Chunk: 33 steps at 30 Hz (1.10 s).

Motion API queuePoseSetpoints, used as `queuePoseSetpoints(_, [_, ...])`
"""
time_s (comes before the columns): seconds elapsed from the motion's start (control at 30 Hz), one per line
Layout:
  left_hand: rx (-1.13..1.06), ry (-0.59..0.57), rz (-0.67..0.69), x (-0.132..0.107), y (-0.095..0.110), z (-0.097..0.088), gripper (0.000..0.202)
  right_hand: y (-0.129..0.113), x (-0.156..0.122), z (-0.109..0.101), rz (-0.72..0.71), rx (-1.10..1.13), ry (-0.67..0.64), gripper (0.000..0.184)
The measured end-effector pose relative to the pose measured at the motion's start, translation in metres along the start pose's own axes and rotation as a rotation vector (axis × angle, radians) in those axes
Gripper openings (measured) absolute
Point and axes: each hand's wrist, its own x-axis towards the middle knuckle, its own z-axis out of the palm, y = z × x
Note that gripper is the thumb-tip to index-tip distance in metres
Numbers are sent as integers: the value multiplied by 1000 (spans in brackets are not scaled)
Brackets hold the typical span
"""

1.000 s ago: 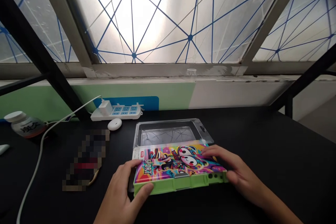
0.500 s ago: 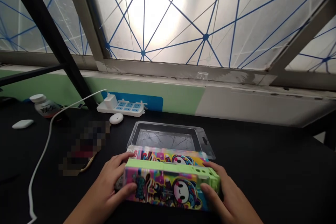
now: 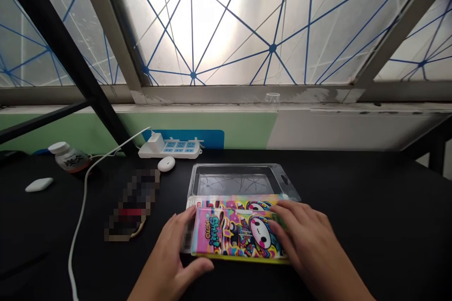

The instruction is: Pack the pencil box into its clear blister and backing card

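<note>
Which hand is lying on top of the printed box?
The right hand: its fingers lie across the face of the printed box. The left hand stays at the box's left end, its thumb by the front edge.

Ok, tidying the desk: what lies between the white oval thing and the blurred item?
A white cable lies between the oval thing and the blurred item, in the head view.
</note>
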Motion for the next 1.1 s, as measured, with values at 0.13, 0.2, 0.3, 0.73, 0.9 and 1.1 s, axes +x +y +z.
queuePoseSetpoints(0.13, [13, -15, 45, 0, 0, -1, 106, -38, 24, 11, -35, 86, -134, 25])
queuePoseSetpoints(0.2, [4, -27, 51, 2, 0, -2, 110, -49, 29, 17, 5, 118, -163, 22])
queuePoseSetpoints(0.3, [3, -48, 85, 4, 0, -4, 105, -54, 29, 21, 63, 177, -156, 19])
queuePoseSetpoints(0.73, [-136, -170, -72, 0, 3, -19, 51, -48, 25, -13, -174, 214, 175, 9])
queuePoseSetpoints(0.9, [-154, -229, -176, 1, 2, -21, 58, -22, -15, -50, -313, 310, -116, 28])
queuePoseSetpoints(1.1, [-93, -256, -232, 0, -6, -15, 74, 29, -71, -28, 4, 302, -290, 107])
